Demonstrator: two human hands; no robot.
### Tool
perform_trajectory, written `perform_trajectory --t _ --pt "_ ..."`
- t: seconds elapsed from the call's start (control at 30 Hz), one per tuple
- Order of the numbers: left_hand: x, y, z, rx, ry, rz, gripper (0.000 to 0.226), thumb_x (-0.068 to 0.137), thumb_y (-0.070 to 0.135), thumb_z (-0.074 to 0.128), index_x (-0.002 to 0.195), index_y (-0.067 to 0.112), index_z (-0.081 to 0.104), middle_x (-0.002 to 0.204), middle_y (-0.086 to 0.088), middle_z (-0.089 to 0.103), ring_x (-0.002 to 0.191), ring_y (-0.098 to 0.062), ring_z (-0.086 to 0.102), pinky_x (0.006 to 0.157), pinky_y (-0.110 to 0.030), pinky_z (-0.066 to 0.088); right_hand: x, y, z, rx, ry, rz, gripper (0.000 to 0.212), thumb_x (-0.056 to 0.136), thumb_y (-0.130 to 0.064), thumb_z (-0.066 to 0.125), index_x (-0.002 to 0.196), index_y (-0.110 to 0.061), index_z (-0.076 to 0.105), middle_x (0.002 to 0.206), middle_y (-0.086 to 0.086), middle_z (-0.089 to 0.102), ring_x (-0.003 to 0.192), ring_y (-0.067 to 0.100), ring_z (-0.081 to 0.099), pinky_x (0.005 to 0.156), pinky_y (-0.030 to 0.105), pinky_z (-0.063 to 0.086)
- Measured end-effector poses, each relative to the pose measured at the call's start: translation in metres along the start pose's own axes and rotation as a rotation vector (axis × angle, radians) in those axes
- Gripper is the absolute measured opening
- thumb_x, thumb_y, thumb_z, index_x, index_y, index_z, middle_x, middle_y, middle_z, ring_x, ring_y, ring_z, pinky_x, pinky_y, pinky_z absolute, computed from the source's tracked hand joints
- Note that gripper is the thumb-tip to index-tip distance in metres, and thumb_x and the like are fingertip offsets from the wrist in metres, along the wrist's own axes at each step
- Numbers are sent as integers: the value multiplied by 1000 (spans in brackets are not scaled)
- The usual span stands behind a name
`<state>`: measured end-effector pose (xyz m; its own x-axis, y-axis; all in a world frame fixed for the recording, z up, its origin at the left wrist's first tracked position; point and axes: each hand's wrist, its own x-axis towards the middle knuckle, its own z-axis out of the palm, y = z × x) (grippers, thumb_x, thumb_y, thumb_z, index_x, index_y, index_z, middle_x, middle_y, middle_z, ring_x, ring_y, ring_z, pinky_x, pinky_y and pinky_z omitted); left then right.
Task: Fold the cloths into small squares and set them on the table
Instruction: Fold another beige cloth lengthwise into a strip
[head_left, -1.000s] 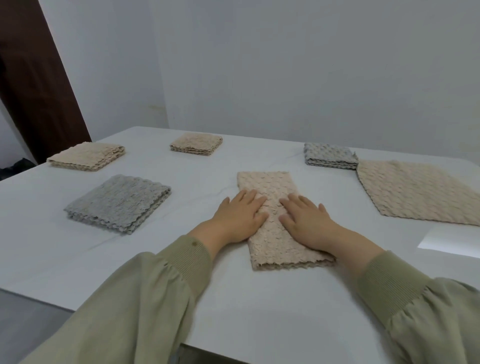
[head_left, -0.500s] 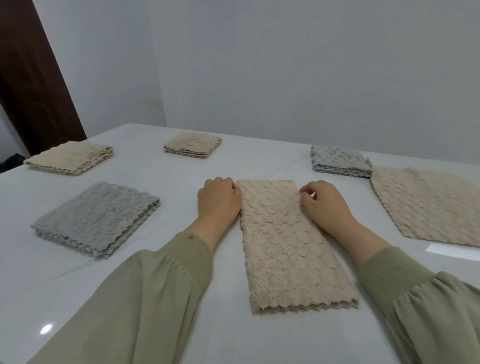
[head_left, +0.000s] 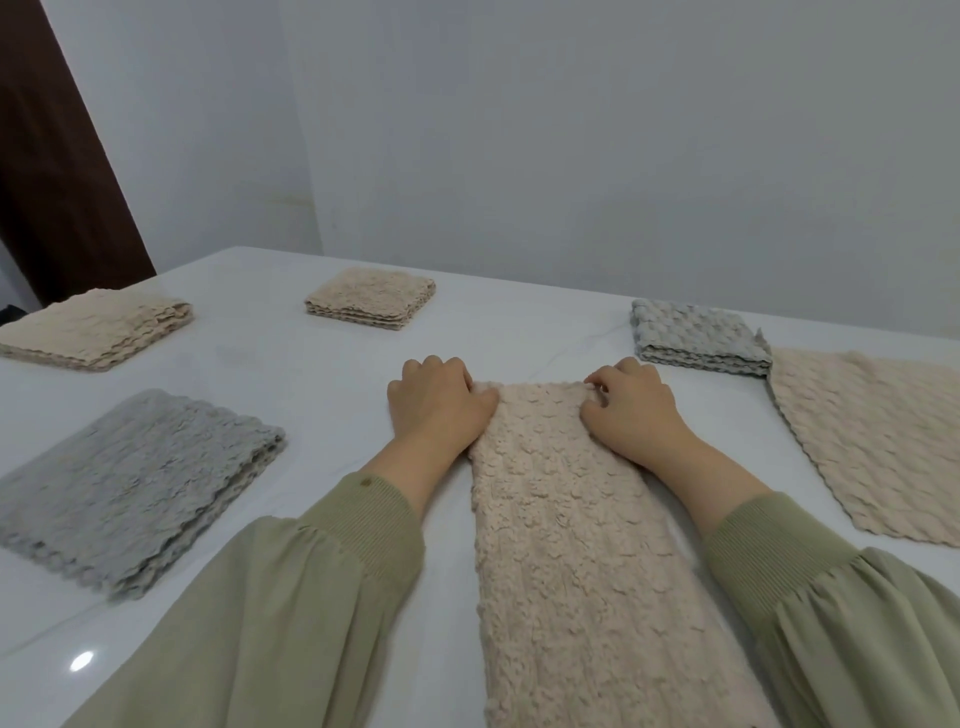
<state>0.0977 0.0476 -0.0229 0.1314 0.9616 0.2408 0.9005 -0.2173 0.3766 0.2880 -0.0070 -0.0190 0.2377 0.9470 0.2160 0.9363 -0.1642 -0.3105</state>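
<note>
Four folded cloths (head_left: 371, 299) on the bench (head_left: 322, 374), left hand (head_left: 436, 405) and right hand (head_left: 634, 410) with curled fingers pinching the far corners of the strip (head_left: 571, 545), one flat cloth (head_left: 872, 441) to go.

Six cloths are lying on one surface (head_left: 337, 395): one beige strip (head_left: 582, 545), one flat beige sheet (head_left: 872, 441), two folded beige cloths (head_left: 98, 332) (head_left: 371, 299), two folded grey cloths (head_left: 135, 483) (head_left: 696, 338). Two hands are showing: left hand (head_left: 439, 405), right hand (head_left: 631, 410).

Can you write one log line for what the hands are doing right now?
left hand: grips far corner of beige strip | right hand: grips other far corner | state: flat on table
</note>
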Motion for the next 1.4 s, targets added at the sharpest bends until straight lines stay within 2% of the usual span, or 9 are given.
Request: perform_trajectory --t 0.27,0.5,0.57,0.67,0.83,0.93,1.1,1.27,1.4 --pt "3 -2 -3 76 -71 3 39 88 56 43 93 23 62 107 1 52 110 -23 39 88 -39 32 2 0 -3 4 -46 27 21 83 -24 50 102 -17 52 100 0 41 104 23 36 85 34 31" --pt "-1 -6 -6 -510 -60 64 28 83 33 66 66 22 47 71 9 53 75 -13 50 66 -28 39 -1 4 -3 431 98 0 16 81 -6 54 75 -20 48 75 -2 55 73 16 49 61 21 38" --pt "-1 -8 -7 -630 -100 59 25 81 29 70 69 23 49 69 7 55 66 -11 50 65 -29 43 -1 4 -5 485 84 -11 17 83 -6 54 86 -22 53 77 -4 56 70 10 50 56 13 35" --pt "-2 -10 -11 -717 -212 73 21 77 19 75 84 25 56 66 6 58 58 -8 51 65 -29 46 0 6 -9 376 -65 11 28 85 -12 53 110 -24 58 87 -7 56 86 16 53 77 25 42" --pt "-2 -11 -14 -702 -238 132 51 75 0 73 117 24 57 70 4 50 48 -1 44 63 -17 39 2 2 -11 67 -102 15 15 86 -28 56 86 -13 58 93 4 51 94 25 45 80 36 37" --pt "-1 -12 -13 -665 -213 156 55 75 0 74 122 25 58 79 4 51 55 -5 45 66 -14 39 1 4 -8 220 -71 -2 14 86 -23 58 73 -24 52 85 -3 55 88 21 49 81 37 42" --pt "0 -12 -10 -641 -181 159 52 76 -1 71 123 20 61 86 6 53 62 -4 48 68 -9 38 -3 3 -8 485 31 -44 30 77 9 49 71 -21 49 73 1 57 62 14 46 54 17 35" --pt "-1 -11 -9 -615 -126 147 33 76 0 71 105 16 71 92 7 64 85 -6 57 78 -14 42 -2 0 -6 553 81 -57 36 75 14 54 85 -19 64 75 -5 64 69 7 56 58 5 39" --pt "0 -11 -9 -608 -107 147 20 75 0 70 74 20 69 73 12 63 72 -4 55 66 -15 42 -3 1 -5 538 75 -48 41 73 15 50 76 -21 68 75 -6 66 70 5 58 57 7 40"
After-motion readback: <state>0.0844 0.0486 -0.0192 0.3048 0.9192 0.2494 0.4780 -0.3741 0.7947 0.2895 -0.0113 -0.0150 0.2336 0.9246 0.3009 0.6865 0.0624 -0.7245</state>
